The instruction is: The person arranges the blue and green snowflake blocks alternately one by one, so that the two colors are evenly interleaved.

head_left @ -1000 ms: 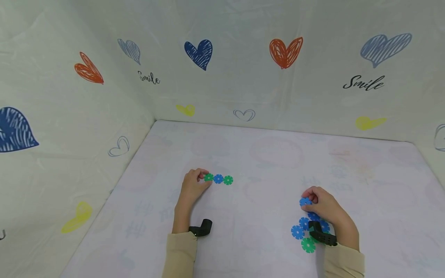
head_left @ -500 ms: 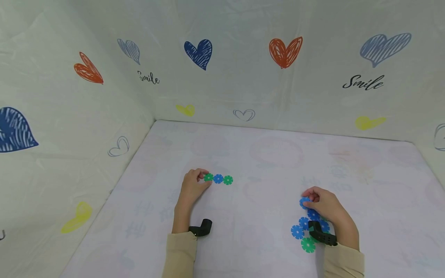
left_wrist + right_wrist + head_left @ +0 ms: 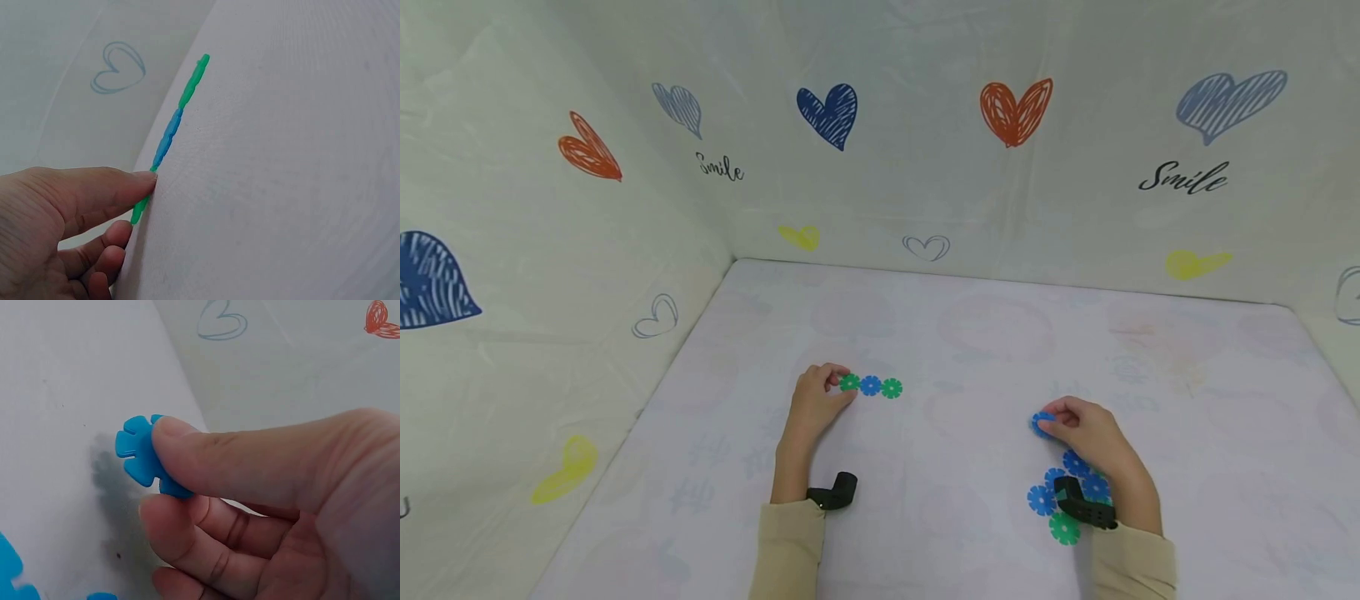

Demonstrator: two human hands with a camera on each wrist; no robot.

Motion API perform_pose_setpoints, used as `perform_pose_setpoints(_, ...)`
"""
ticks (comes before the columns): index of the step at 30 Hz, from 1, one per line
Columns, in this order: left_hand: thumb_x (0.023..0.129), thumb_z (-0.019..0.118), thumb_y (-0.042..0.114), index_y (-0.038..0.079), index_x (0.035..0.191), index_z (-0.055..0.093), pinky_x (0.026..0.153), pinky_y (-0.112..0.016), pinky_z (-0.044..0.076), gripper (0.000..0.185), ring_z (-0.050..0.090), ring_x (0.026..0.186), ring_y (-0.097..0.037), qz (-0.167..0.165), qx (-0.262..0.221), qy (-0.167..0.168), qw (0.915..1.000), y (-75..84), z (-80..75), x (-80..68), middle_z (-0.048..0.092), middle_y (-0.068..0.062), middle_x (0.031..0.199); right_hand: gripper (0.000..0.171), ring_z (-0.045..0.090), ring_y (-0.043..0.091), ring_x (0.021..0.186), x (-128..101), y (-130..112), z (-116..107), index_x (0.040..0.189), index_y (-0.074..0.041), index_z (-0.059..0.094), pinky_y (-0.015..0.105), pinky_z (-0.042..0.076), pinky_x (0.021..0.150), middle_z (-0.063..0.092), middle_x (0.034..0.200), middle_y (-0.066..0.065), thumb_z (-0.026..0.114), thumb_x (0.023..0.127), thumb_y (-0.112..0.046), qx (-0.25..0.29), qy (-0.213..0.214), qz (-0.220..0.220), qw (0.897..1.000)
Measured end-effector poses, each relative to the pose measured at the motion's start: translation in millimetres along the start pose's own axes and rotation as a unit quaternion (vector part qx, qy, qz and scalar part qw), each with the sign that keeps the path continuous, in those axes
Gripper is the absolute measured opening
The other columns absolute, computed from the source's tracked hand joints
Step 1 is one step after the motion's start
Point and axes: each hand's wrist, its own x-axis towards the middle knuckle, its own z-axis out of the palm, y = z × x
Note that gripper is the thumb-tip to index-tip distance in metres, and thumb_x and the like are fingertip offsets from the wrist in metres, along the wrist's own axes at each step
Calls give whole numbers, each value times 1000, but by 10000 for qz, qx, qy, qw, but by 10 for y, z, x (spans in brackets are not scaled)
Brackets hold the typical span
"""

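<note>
Your right hand (image 3: pixel 1086 437) has lifted its pinched blue disc (image 3: pixel 1042 423) leftward; the chain (image 3: pixel 871 386), running left-right, lies further left, probably pinched at its near end by your left hand (image 3: pixel 815 404).

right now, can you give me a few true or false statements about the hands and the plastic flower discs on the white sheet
1. The right hand pinches a blue plastic flower disc. True.
2. The flat chain of three discs runs blue, green, blue. False: green, blue, green.
3. The left hand touches the chain's green end disc. True.
4. The loose pile of discs lies beside the left wrist. False: it lies by the right wrist.
</note>
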Motion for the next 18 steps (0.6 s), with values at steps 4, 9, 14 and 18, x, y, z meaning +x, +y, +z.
perform_pose_setpoints(4, 80, 70, 18, 10, 109, 63, 74, -31, 36, 31, 44, 86, -20, -14, -10, -3, 10000, 1, 1, 1, 51, -5, 88, 28, 61, 13, 67, 33, -55, 68, 106, 2, 58, 23, 46, 63, 59, 81, 6, 63, 88, -20, 400, -50, 40, 9992)
perform_pose_setpoints(9, 80, 70, 18, 10, 109, 63, 74, -31, 36, 31, 44, 85, -20, -10, 13, -11, 10000, 8, -4, 0, 51, -5, 88, 27, 64, 11, 65, 97, -126, 167, 109, 2, 56, 22, 50, 61, 62, 82, 7, 61, 90, -17, 932, -1, 52, 9956)
perform_pose_setpoints(14, 80, 70, 18, 10, 109, 63, 74, -31, 36, 31, 44, 86, -20, -19, 19, -6, 10000, 13, 0, 0, 52, -5, 89, 24, 64, 12, 61, 162, -203, 296, 108, 1, 55, 23, 50, 58, 64, 79, 8, 59, 90, -14, 1218, 101, 54, 9925)
perform_pose_setpoints(18, 80, 71, 18, 10, 109, 63, 75, -32, 37, 32, 44, 87, -20, -41, 12, 3, 10000, 4, 6, 4, 52, -5, 90, 21, 64, 14, 59, 210, -290, 432, 108, 3, 54, 23, 51, 60, 64, 80, 10, 57, 90, -7, 1395, 151, 8, 9901)
